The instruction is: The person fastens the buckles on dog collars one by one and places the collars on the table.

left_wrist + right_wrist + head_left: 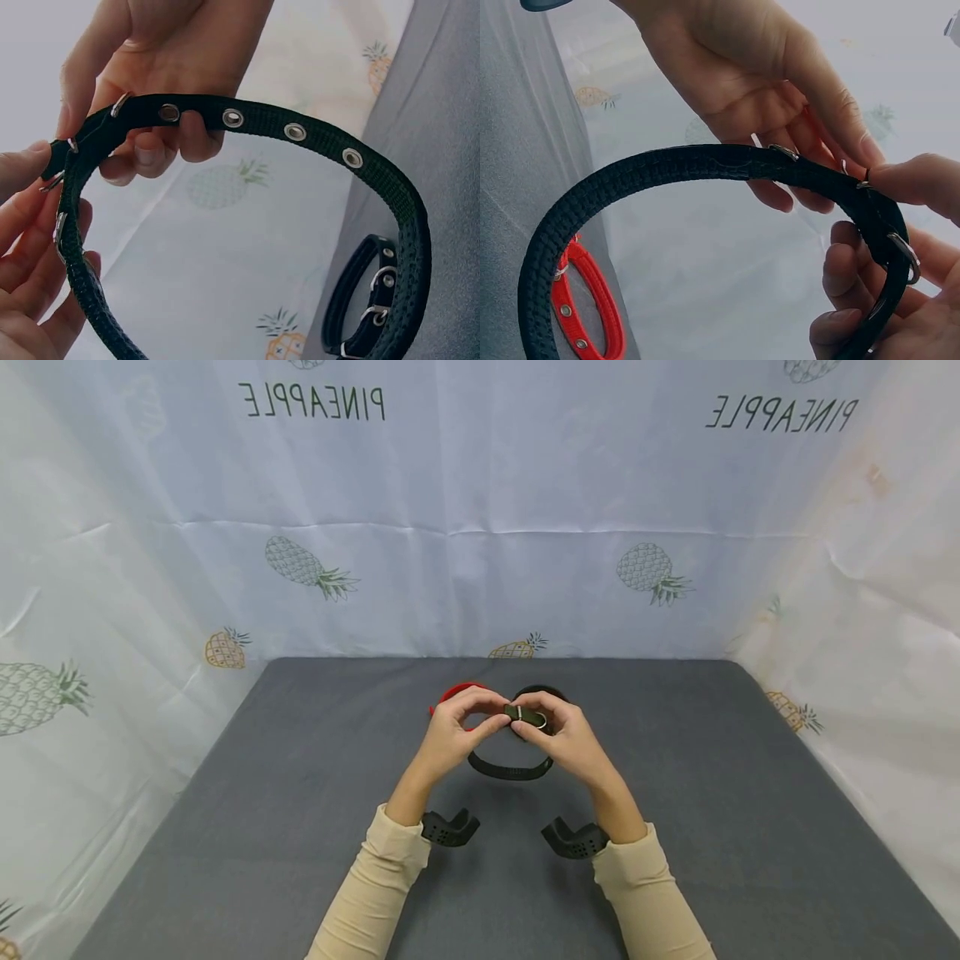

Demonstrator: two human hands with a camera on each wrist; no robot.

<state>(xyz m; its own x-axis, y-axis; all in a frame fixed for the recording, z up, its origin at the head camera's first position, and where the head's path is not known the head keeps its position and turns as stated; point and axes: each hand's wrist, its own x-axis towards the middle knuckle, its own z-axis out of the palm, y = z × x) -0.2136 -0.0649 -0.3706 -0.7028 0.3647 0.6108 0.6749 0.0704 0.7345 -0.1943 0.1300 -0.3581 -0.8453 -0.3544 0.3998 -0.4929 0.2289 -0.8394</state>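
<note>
Both hands hold a dark green collar [512, 772] up in front of me, its loop hanging below them. The left hand [452, 735] pinches the strap between thumb and fingers near the metal buckle. On the other side, the right hand [570, 742] pinches the strap close to a metal ring. Thumb tips meet near the buckle [864, 184], where the two strap ends overlap. Several metal eyelets [295, 132] run along one side of the strap in the left wrist view. The inner face of the band [630, 172] looks woven.
A red collar [462, 687] lies on the grey table [300, 793] behind the left hand. A black collar [542, 690] with buckle and eyelets lies behind the right hand. A pineapple-print curtain [465, 593] hangs around the table's back and sides.
</note>
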